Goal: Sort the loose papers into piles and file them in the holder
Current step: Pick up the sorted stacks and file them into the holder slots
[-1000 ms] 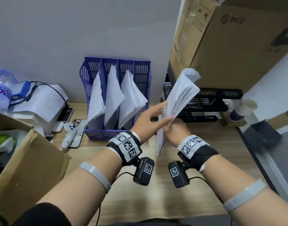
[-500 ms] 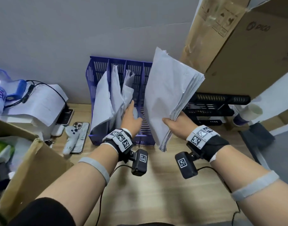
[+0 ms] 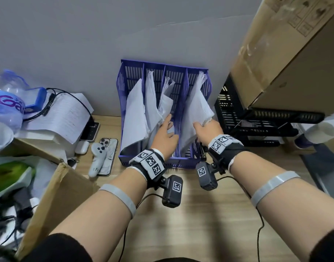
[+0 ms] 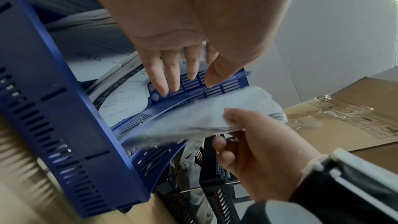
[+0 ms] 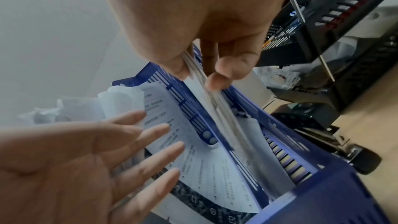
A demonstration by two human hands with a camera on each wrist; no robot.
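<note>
Cardboard box (image 3: 295, 59), large and brown, leans in from the upper right above a black slotted plastic rack (image 3: 257, 120) on the wooden table (image 3: 181, 233). Against the grey wall stands the blue slotted plastic paper holder (image 3: 163, 69) with four upright compartments, open at the top and front. Each compartment carries white sheets standing on edge, long axis running from the holder's floor up toward the back wall, tops leaning back and slightly curled. The stack of white loose papers (image 3: 195, 108) sits in the rightmost compartment, its lower front edge pinched by the right hand (image 3: 207, 130), thumb on one face and fingers curled on the other, as the right wrist view shows. The left hand (image 3: 165, 137) is spread with straight fingers, pressing against the printed sheets (image 5: 193, 151) in the third compartment. Print on those sheets is too blurred to read. Both hands cover the compartments' lower front. Left of the holder lie a white game controller (image 3: 96, 157) and a smartphone (image 3: 108, 148), partly overlapped.
</note>
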